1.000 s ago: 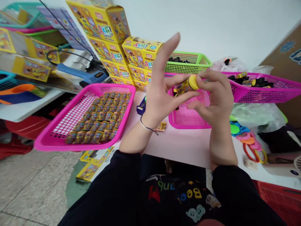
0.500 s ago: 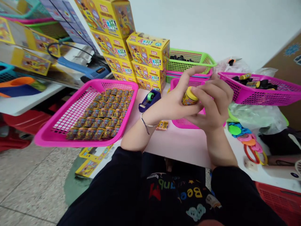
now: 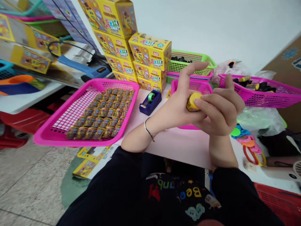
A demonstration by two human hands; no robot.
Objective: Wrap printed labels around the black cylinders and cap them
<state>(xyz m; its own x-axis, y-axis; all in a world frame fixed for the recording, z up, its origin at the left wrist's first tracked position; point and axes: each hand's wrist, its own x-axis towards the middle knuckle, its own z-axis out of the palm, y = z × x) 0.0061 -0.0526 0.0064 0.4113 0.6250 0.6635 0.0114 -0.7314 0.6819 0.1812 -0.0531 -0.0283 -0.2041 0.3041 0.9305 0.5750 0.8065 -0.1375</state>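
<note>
A small round tub with a yellow lid (image 3: pixel 194 102) is held above the table, its lid tilted toward me. My left hand (image 3: pixel 180 102) is closed around its body, with the index finger raised away from it. The fingers of my right hand (image 3: pixel 219 111) press on the lid's right side, so both hands grip the same tub. To the left, a pink basket (image 3: pixel 58 106) holds many small printed tubs packed in rows. Behind my hands sits a smaller pink basket (image 3: pixel 175 84), partly hidden by them.
A purple tape dispenser (image 3: pixel 150 103) stands left of my hands. Yellow printed boxes (image 3: pixel 150 51) are stacked at the back. A green basket (image 3: pixel 207 61) and a pink basket of black parts (image 3: pixel 263 99) lie behind and right. A blue tool with a cord (image 3: pixel 87 69) rests far left.
Both hands have shifted slightly right with the tub, and its lid now faces me more. My left forearm now covers the small printed packet on the table.
</note>
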